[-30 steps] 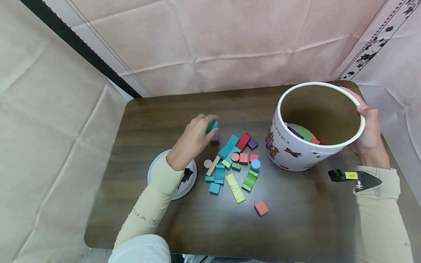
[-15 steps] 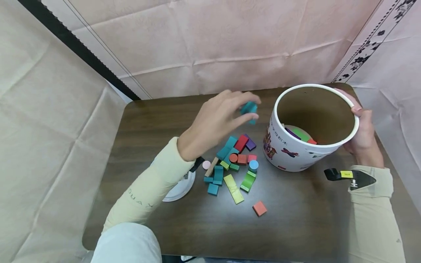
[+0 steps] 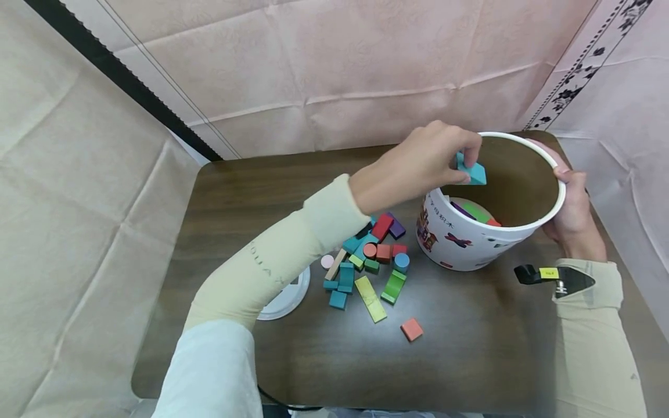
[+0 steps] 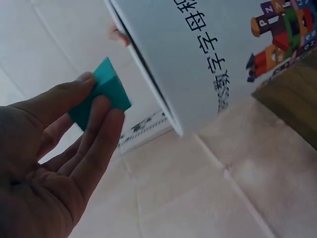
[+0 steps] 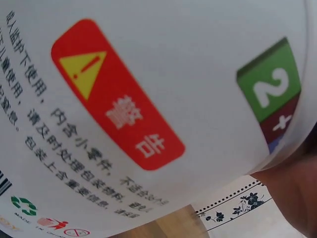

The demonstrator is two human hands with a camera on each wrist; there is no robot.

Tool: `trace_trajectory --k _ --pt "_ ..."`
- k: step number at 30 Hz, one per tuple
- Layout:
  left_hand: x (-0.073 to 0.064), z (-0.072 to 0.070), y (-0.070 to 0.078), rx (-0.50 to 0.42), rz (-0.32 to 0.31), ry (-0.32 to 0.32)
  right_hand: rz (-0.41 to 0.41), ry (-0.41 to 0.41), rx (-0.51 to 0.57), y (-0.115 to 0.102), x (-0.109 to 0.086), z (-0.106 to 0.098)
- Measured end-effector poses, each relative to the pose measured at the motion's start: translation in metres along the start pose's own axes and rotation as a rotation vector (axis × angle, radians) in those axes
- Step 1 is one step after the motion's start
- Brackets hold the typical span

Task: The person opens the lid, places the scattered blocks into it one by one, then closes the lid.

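My left hand (image 3: pixel 425 159) pinches a teal toy block (image 3: pixel 474 173) between thumb and fingers, over the left side of the white bucket's mouth. In the left wrist view this angled teal block (image 4: pixel 104 91) is held at the fingertips, beside the bucket (image 4: pixel 198 64). My right hand (image 3: pixel 577 212) grips the far right rim of the printed white bucket (image 3: pixel 465 247), thumb over the edge, tilting it toward me. A green piece (image 3: pixel 477 211) and other colored blocks lie inside. Bucket wall (image 5: pixel 208 29) fills most of the right wrist view.
Loose colored blocks cluster mid-table, among them a yellow plank (image 3: pixel 371 299), a green block (image 3: pixel 394 287) and a blue cylinder (image 3: pixel 401 262). One orange-red block (image 3: pixel 412 330) lies nearer the front. A white round lid (image 3: pixel 284 302) is partly hidden under my left forearm.
My left hand has carried the teal block up from the table's left-middle, rightward to the bucket mouth. My right hand keeps its grip on the bucket.
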State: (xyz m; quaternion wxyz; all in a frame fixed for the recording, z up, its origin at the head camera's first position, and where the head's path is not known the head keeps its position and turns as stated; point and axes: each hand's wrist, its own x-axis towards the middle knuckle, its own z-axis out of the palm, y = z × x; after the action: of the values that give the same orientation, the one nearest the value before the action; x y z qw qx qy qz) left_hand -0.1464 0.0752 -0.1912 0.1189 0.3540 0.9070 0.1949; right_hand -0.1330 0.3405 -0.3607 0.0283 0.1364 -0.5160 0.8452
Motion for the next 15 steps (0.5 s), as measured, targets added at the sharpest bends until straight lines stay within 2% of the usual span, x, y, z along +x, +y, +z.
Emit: trace_trajectory --k 4,8,11,15 --pt "0.033 0.014 -0.002 0.069 -0.008 -0.089 0.010 -0.011 0.023 0.001 0.002 -0.002" --pt "0.058 0.033 -0.009 0.163 0.016 -0.156 0.014 -0.016 0.024 0.002 0.003 -0.003" --pt "0.067 0.046 -0.011 0.210 0.031 -0.210 0.019 -0.002 -0.002 0.001 0.003 -0.004" --pt "0.072 0.059 -0.009 0.254 0.038 -0.282 0.031 0.008 -0.050 -0.001 0.003 -0.006"
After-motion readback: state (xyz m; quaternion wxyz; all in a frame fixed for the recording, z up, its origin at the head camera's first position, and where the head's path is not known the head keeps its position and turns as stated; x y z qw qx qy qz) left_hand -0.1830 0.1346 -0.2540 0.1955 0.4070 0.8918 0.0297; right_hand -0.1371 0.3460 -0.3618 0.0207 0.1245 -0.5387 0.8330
